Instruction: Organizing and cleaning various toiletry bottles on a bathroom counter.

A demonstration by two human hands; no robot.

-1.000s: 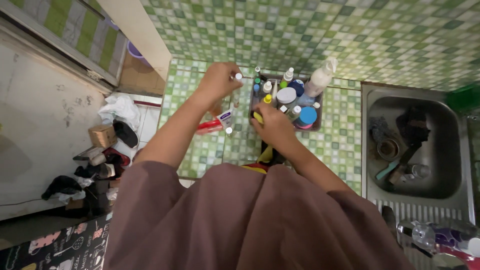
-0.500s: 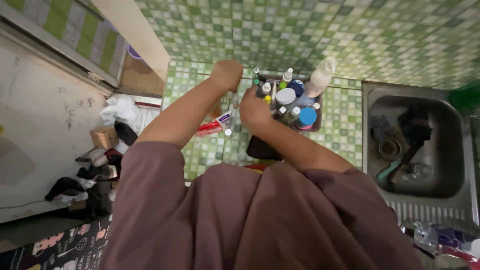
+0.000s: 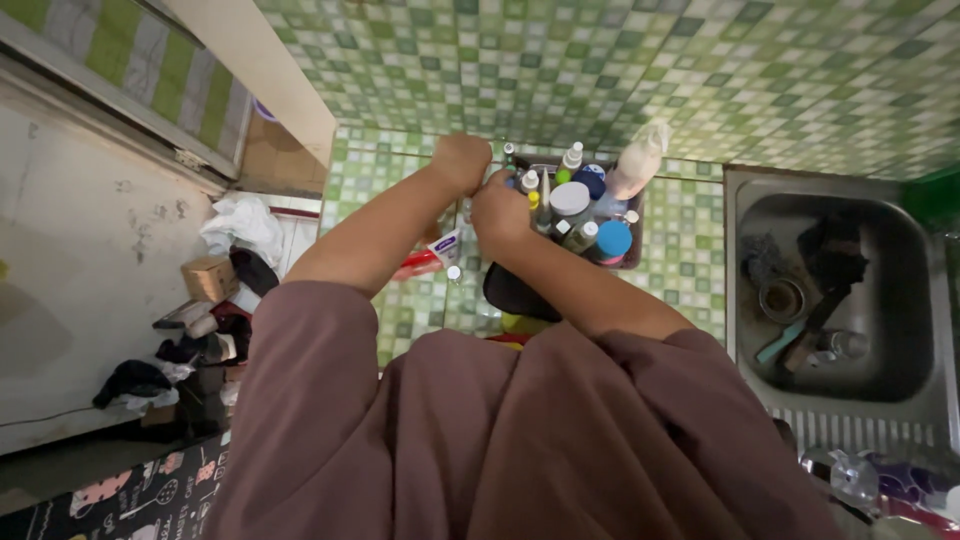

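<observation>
My left hand (image 3: 462, 160) and my right hand (image 3: 500, 208) press together above the green tiled counter (image 3: 680, 250), just left of a dark tray (image 3: 638, 228) packed with several bottles, tubes and jars. The left hand is curled into a fist, and the small white-capped bottle it gripped earlier is hidden inside it. My right hand's fingers close against the left fist; what they grip is hidden. A white round lid (image 3: 570, 197) and a blue lid (image 3: 613, 238) show in the tray, and a tall pump bottle (image 3: 636, 160) stands at its back.
A red tube with a white label (image 3: 425, 258) lies on the counter under my left forearm. A dark object (image 3: 508, 293) and something yellow (image 3: 520, 323) lie near the counter's front edge. A steel sink (image 3: 905, 300) holding dishes is at right. Clutter covers the floor (image 3: 200, 320) at left.
My right hand left the tray and moved left and up to meet my left hand. The left hand shifted slightly right; the bottle's white cap is no longer visible.
</observation>
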